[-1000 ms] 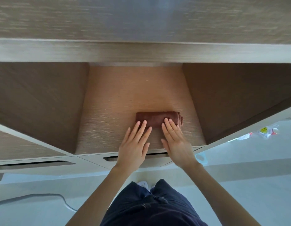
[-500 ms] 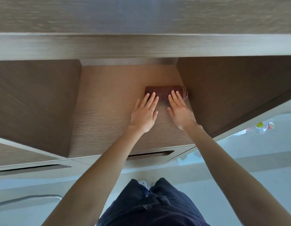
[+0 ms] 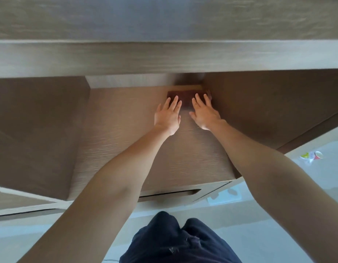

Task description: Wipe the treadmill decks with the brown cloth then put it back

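Note:
The rolled brown cloth (image 3: 185,95) lies deep on the wooden shelf (image 3: 117,139), near its back right corner and close to the right side panel. Both my arms reach far into the compartment. My left hand (image 3: 168,115) lies flat with its fingers spread, the fingertips touching the cloth's left end. Likewise flat and open, my right hand (image 3: 205,111) has its fingertips on the cloth's right end. Neither hand grips the cloth. No treadmill is in view.
Wooden side panels (image 3: 268,111) close the compartment left and right, and a thick shelf board (image 3: 164,57) runs overhead. A drawer front with a slot handle (image 3: 170,193) sits below. Small litter (image 3: 312,155) lies on the pale floor at right.
Both hands have pushed the rolled cloth from near the shelf's front edge to the back right, arms stretching further in. The view has tilted down slightly.

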Motion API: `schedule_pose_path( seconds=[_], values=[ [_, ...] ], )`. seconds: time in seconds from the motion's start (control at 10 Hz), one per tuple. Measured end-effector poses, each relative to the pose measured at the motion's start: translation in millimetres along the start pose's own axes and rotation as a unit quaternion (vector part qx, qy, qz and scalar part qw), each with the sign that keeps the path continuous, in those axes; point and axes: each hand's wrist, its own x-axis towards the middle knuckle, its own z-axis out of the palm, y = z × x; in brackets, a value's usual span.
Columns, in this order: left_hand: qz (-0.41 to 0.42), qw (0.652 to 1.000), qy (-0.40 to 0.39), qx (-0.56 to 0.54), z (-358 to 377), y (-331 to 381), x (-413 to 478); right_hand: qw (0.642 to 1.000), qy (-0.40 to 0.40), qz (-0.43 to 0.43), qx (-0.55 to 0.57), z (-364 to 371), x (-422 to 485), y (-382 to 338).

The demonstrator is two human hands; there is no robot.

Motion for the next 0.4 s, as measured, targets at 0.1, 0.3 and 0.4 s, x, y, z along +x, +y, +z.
schedule_pose_path(
  seconds=[0.1,0.3,0.4],
  values=[
    [0.005,1.0,0.009,0.003,2,-6,18,1.0,0.018,-0.004,0.009,3,18,4],
    [0.009,1.0,-0.003,0.023,-2,-11,46,1.0,0.012,-0.004,0.02,-7,43,4],
    [0.016,1.0,-0.003,0.019,-12,-14,47,0.999,0.018,-0.014,0.026,-11,42,4]
  ],
)
